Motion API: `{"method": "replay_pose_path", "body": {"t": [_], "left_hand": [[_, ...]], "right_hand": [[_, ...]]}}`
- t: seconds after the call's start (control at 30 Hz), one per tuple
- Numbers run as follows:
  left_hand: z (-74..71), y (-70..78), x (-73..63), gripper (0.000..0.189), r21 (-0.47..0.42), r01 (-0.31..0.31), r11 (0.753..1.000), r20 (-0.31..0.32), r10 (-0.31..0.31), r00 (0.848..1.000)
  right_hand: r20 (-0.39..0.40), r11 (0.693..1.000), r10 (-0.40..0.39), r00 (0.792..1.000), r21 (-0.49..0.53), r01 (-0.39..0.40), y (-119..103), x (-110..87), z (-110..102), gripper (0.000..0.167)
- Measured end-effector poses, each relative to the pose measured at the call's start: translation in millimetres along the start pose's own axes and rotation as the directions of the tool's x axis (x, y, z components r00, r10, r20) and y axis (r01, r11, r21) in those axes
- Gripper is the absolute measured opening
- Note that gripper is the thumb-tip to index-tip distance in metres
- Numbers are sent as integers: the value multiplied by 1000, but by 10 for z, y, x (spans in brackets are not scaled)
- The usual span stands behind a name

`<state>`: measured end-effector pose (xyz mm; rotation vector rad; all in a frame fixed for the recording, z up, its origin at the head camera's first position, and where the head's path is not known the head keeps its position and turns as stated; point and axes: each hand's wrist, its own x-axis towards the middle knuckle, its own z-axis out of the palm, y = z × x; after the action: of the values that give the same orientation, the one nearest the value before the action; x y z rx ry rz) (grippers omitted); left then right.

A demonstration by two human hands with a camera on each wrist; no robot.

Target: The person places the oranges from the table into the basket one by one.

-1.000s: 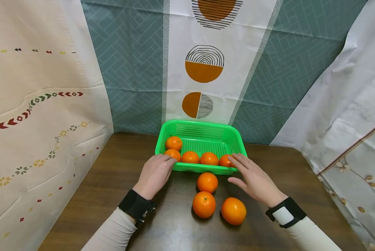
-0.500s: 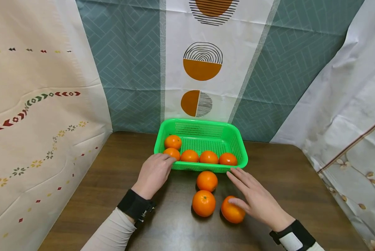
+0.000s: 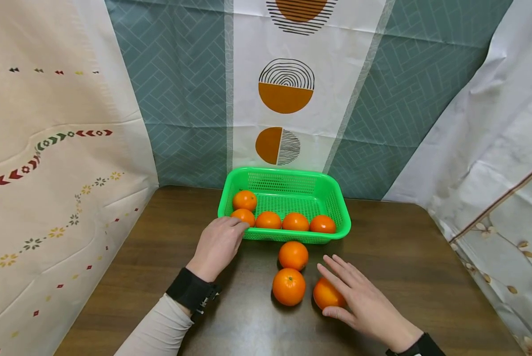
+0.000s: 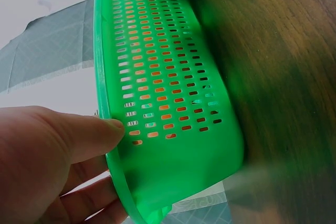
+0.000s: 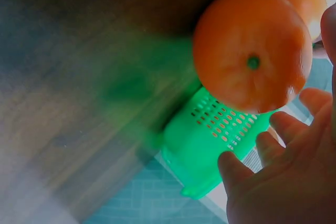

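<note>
In the head view, my left hand (image 3: 218, 247) is at the front left corner of a green plastic basket (image 3: 288, 204). The left wrist view has the thumb (image 4: 86, 135) on the outside of the basket's rim and the fingers on the other side, pinching it. Several oranges sit inside the basket, one row along its front wall. My right hand (image 3: 366, 306), fingers straight and spread, reaches over an orange (image 3: 327, 293) on the table and partly hides it. That orange (image 5: 247, 40) appears close to the open palm in the right wrist view; contact is unclear.
Two more oranges lie on the brown wooden table (image 3: 243, 316): one (image 3: 293, 255) just in front of the basket, the other (image 3: 288, 287) nearer. Behind the basket hangs a patterned cloth (image 3: 190, 99). Light cloths flank the table on both sides.
My right hand has drawn back from the basket's front right corner, down to the right-hand orange on the table. The left hand stays at the basket rim. The head view has shifted slightly.
</note>
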<state>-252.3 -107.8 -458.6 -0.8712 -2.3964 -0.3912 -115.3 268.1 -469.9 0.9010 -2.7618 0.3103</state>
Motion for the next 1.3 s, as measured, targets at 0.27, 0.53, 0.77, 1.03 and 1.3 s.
{"method": "replay_pose_path", "body": {"t": [0.27, 0.53, 0.77, 1.03, 1.3], "left_hand": [[2, 5, -4, 20, -1, 6, 1000, 7, -6, 1000], [7, 0, -6, 20, -10, 11, 1000, 6, -11, 1000], [14, -6, -5, 20, -7, 12, 1000, 9, -12, 1000], [11, -4, -8, 18, -8, 16, 1000, 11, -16, 1000], [15, -6, -3, 17, -6, 8, 1000, 7, -8, 1000]], "right_hand": [[21, 1000, -17, 1000, 8, 17, -32, -70, 65, 96], [50, 1000, 26, 998, 5, -26, -75, -96, 83, 94], [27, 1000, 2, 1000, 4, -2, -73, -103, 124, 90], [11, 1000, -21, 1000, -16, 21, -57, -103, 163, 89], [4, 1000, -19, 1000, 9, 19, -60, -105, 178, 91]]}}
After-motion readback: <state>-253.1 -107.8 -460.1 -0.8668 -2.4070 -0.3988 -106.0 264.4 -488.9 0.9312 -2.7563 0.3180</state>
